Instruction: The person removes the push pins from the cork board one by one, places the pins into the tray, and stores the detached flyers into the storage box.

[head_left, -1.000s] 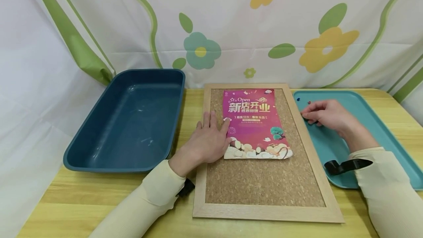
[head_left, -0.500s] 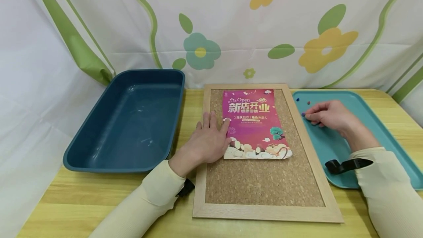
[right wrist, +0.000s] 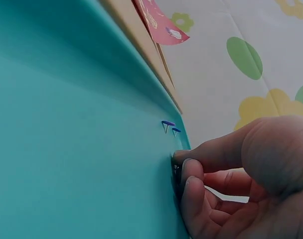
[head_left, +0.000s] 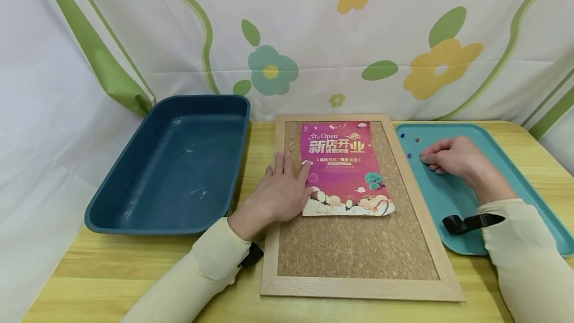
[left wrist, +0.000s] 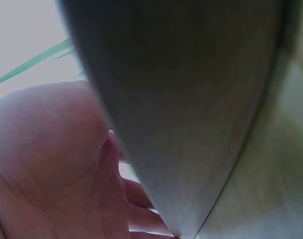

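Observation:
My left hand lies palm down with its fingers spread, across the left side of the wooden frame of a corkboard. Its thumb reaches the left edge of a purple-red poster, which lies flat on the cork. Over the teal tray, my right hand has its fingers curled, thumb and fingertips close together at the tray's surface. I cannot tell whether something small is between them. Left of these fingertips are two blue thumbtacks, one nearer and one farther, and a red thumbtack.
A deep dark-blue basin stands on the wooden table left of the board. The tray sits close along the board's right edge. A white curtain with flower prints hangs behind everything.
My right hand has drawn back slightly to the right across the tray, so the nearer blue thumbtack, hidden at first, now lies in plain sight. My left hand has stayed put.

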Available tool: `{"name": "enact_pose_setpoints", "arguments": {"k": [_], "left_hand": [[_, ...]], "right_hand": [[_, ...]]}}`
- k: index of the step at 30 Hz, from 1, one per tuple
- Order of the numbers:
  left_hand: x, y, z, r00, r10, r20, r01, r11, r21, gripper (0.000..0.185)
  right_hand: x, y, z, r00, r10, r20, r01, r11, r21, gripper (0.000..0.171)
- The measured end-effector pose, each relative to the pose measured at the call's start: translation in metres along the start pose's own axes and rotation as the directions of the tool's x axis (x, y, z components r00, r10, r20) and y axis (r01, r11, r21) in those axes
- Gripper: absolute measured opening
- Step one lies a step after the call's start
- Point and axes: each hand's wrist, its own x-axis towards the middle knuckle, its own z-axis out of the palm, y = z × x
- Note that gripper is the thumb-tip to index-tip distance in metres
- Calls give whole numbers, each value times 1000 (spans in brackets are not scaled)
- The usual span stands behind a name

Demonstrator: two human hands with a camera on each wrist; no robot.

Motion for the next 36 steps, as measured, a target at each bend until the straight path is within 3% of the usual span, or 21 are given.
{"name": "enact_pose_setpoints", "arguments": {"k": [7,13,25,36], "left_hand": [[1,-1,1,1000,2,1,-2,1000,-2,68],[0,-1,2,1000,6,-15,-7,1000,-5,67],[-5,-1,5,1000,7,-29,-7,1000,-21,67],[-3,0,2,999,19,-29,-19,1000,-5,68]], "right_hand": [[-2,-4,0,999,-9,-31,9,1000,-2,34],[-10,-24,5,995,-66,-73,65,998,-22,43],[-27,-64,30,985,-173,15,171,982,76,47],[-18,-78,49,989,-134,54,118,965,232,69]]}}
